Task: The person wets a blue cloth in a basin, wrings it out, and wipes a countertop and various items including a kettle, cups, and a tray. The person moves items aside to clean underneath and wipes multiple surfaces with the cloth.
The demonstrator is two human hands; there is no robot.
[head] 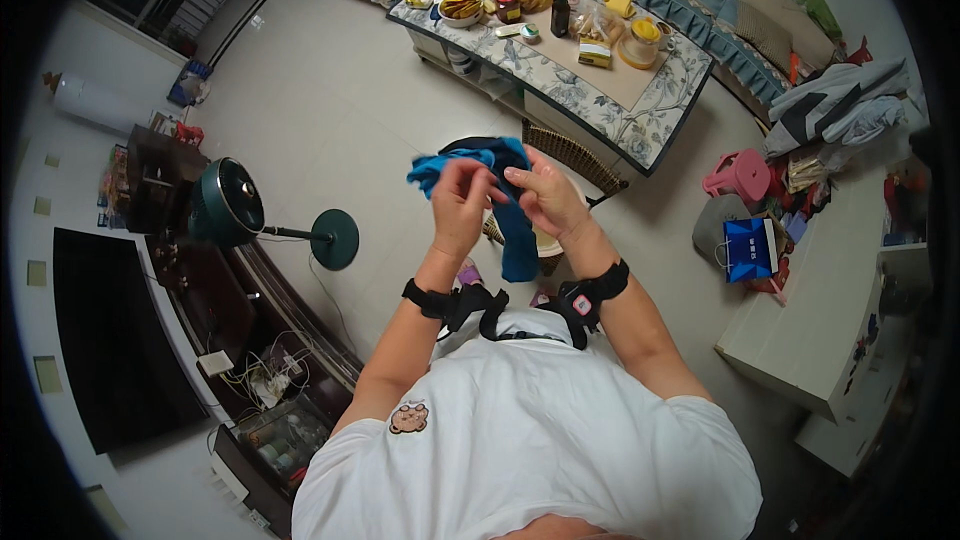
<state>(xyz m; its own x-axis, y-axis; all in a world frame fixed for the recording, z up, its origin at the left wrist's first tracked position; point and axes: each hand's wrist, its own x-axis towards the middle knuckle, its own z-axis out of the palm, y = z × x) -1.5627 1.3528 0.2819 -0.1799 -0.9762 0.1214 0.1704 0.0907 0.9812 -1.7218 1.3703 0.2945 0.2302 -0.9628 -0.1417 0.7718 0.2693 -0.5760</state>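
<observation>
A blue cloth garment (517, 240) with a darker part hangs in front of me, bunched at its top and with one narrow length dangling. My right hand (551, 191) grips its upper right edge between thumb and fingers. Over the bunched left part is my left hand (466, 199), its fingers bent; whether it pinches the cloth cannot be made out. Below the garment a round, light-coloured container or seat (551, 240) is partly hidden by the cloth and my right hand.
A coffee table (660, 112) bearing food and jars stands ahead, with a wicker chair back (574, 154) at its near edge. A green fan (334, 240) is at left. At right are a pink stool (739, 176), a blue paper bag (750, 247) and a pale cabinet (810, 337).
</observation>
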